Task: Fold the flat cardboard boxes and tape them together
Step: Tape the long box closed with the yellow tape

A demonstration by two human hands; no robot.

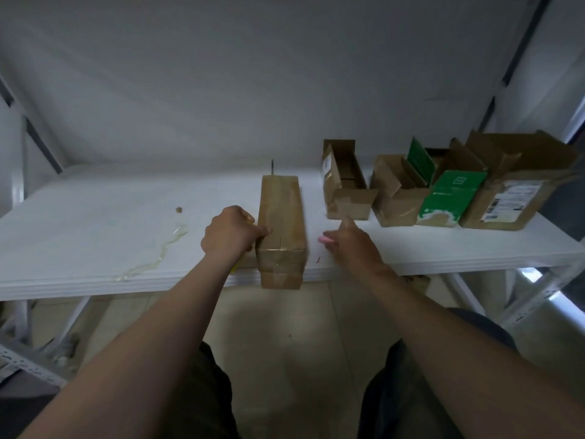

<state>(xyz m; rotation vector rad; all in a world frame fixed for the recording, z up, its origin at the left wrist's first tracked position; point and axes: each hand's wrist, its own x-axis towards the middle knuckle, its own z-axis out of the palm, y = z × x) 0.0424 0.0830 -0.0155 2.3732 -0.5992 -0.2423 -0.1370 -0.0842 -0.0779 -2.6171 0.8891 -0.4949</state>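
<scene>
Legs (209,394): 2, in dark trousers, at the bottom edge, with the floor (285,327) between them.

Forearms: 2, bare, both reaching up and forward to the front edge of the table (79,223).

Table: 1, white, spanning the view.

Streak (155,255): 1, clear and glossy, on the table's left part, running toward the front edge. Tape or liquid, cannot tell.

Scrap (179,210): 1, small and brown, just behind the streak.

Left hand (229,231): knuckles up, wrist straight. Its fingers are curled against the left side of the taped box (280,210) and its thumb lies on the top near the front corner, so the hand grips the box.

Yellow item (235,266): 1, mostly hidden under the left wrist. What it is, cannot tell.

Taped box: 1, brown, long and narrow, closed. It lies lengthwise at the table's middle, and its near end overhangs the front edge. Glossy tape crosses that near end.

Dark rod (272,166): 1, thin, upright just behind the box's far end.

Pink item (326,239): 1, small, at the right hand's fingertips, just right of the taped box.

Right hand (354,245): back up, low over the table, thumb raised. Its fingers point left and are hidden behind the hand. Whether they pinch the pink item, cannot tell.

Open boxes: 4, in a row at the table's right end, well apart from the taped box.
- 1 narrow brown (345,185)
- 1 brown (395,198)
- 1 green (449,198)
- 1 large brown, labelled (512,198)
</scene>
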